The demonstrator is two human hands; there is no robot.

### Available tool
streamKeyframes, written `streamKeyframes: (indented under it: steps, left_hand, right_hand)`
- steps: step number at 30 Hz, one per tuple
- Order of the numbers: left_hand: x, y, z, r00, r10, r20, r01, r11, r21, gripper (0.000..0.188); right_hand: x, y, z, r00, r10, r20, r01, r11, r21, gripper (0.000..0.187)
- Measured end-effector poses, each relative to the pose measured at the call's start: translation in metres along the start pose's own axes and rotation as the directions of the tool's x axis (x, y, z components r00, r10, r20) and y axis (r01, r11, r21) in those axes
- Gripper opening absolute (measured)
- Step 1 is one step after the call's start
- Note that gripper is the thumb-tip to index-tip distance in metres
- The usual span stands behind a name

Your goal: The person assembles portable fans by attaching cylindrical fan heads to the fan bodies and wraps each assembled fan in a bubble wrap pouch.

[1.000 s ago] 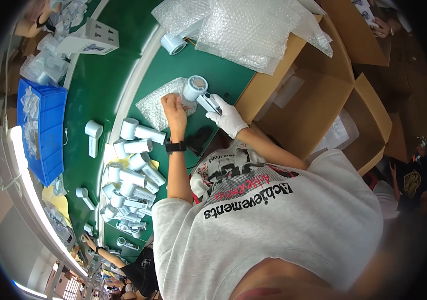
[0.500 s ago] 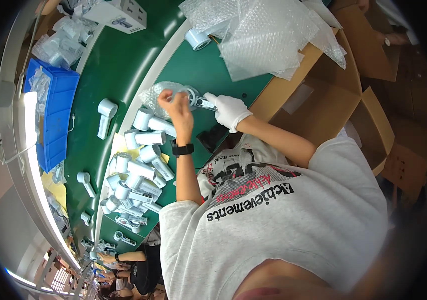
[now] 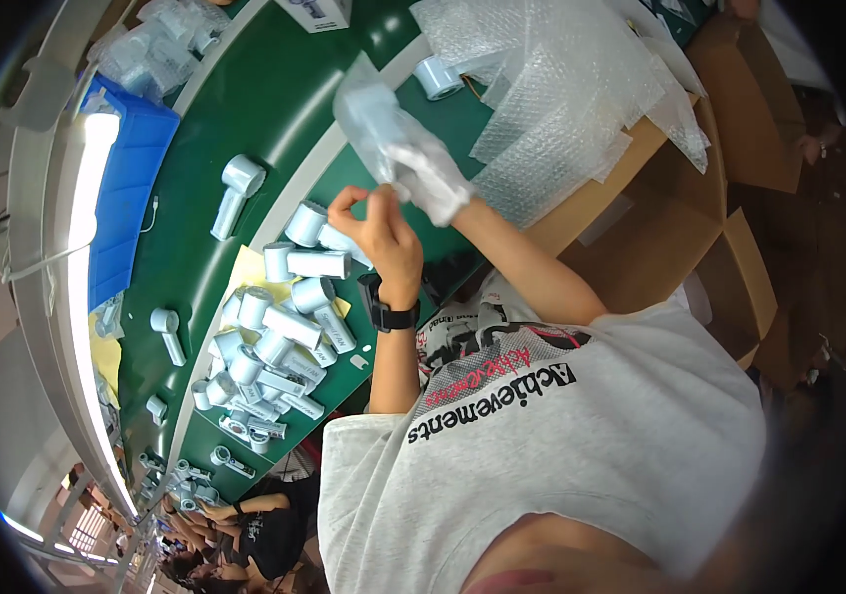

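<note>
My right hand [image 3: 428,180], in a white glove and blurred by motion, grips a clear bubble-wrap bag [image 3: 351,91] with a pale blue handheld fan [image 3: 375,111] inside. The fan's head points away from me, toward the conveyor. Just below the bag's near end is my left hand [image 3: 383,238], bare with a black watch on the wrist. Its fingers are curled together near the bag; what they pinch, if anything, is too small to make out. A pile of pale blue handheld fans [image 3: 269,346] lies on the green table [image 3: 319,436] to the left.
Flat bubble-wrap bags [image 3: 551,109] lie stacked at the far right, beside another pale blue fan [image 3: 438,77]. An open cardboard box [image 3: 631,218] stands to the right. The green conveyor [image 3: 274,109] carries spaced fans, with a blue crate [image 3: 136,188] beyond. Co-workers sit at lower left.
The fan, earlier at the bag's mouth, is now inside the bag. My right hand has moved up and left, raising the bag toward the conveyor; my left hand has shifted right and nearer me.
</note>
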State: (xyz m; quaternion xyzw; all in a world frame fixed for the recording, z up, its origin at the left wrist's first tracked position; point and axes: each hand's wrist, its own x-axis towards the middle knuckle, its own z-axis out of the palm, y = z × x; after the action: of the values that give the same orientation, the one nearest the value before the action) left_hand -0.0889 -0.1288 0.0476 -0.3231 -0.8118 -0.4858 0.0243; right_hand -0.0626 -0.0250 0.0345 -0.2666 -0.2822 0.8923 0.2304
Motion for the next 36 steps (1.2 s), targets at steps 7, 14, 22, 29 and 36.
streamKeyframes:
  steps: [7, 14, 22, 29, 36]
  left_hand:
    - [-0.006, 0.002, -0.041, 0.978, -0.153, 0.141, 0.169, 0.979, -0.11, 0.026]
    - [-0.013, -0.003, -0.076, 0.824, -0.479, 0.304, 0.544, 0.819, -0.185, 0.043]
    - [0.064, -0.004, -0.087, 0.999, 0.034, -0.006, -0.027, 0.87, 0.492, 0.063]
    - [0.049, -0.006, -0.065, 0.784, -0.326, 0.528, 0.617, 0.506, -0.603, 0.048]
    - [0.016, 0.009, -0.05, 0.641, -0.188, 0.744, 0.68, -0.31, -0.664, 0.034]
  right_hand:
    - [0.152, 0.021, 0.069, 0.972, 0.172, 0.161, 0.014, 0.64, -0.768, 0.049]
    - [0.164, 0.076, 0.1, 0.605, 0.163, 0.779, 0.763, -0.398, -0.509, 0.04]
    - [0.106, -0.029, 0.088, 0.651, 0.71, 0.271, -0.084, 0.422, -0.903, 0.035]
    - [0.014, -0.049, 0.077, 0.7, -0.138, 0.701, 0.652, 0.523, -0.548, 0.032]
    - [-0.006, -0.048, 0.062, 0.833, 0.125, 0.539, 0.15, 0.886, -0.438, 0.035]
